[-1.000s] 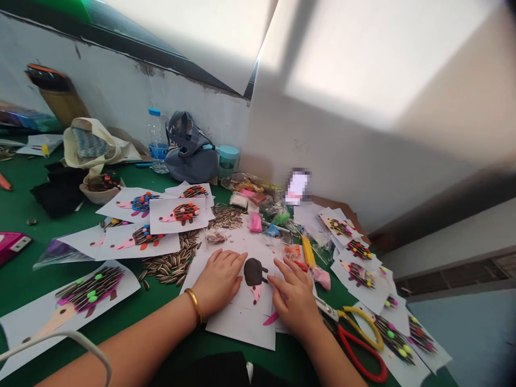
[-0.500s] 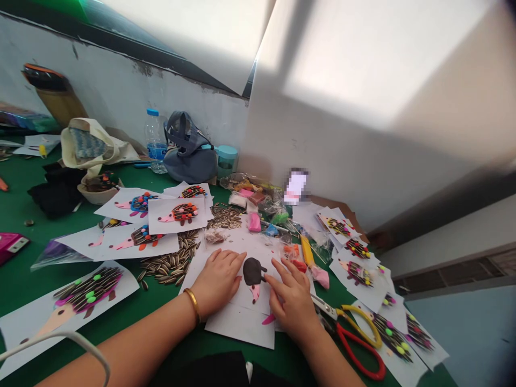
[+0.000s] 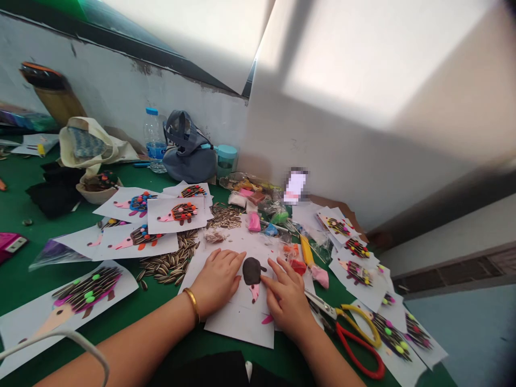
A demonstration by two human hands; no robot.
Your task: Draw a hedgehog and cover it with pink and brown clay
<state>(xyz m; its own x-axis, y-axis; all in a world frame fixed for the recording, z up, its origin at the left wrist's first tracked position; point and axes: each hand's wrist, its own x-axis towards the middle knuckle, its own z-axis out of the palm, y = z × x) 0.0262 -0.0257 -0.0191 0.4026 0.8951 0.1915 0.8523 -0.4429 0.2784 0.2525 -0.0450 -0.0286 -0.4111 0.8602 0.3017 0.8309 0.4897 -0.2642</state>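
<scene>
A dark clay hedgehog body [image 3: 252, 270] with a pink clay snout [image 3: 253, 293] lies on a white sheet of paper [image 3: 239, 323] in front of me. A small dark leg juts from its right side. My left hand [image 3: 220, 279] rests flat on the paper to the left of the body, fingers stretched out, holding nothing. On the other side, my right hand [image 3: 288, 293] has its fingers spread, with the index fingertip against the body's right edge near the lower leg spot. A magenta clay piece [image 3: 267, 319] sits beside the right hand.
Scissors [image 3: 346, 328] with yellow and red handles lie right of my hand. Sunflower seeds [image 3: 169, 263] are heaped on the left. Finished hedgehog cards [image 3: 177, 214] lie on both sides. Bagged coloured clay [image 3: 253, 221], a water bottle [image 3: 155, 142] and a grey bag [image 3: 189, 156] stand behind.
My right hand has shifted slightly left, its index fingertip now closer against the dark body. The left hand stays in place.
</scene>
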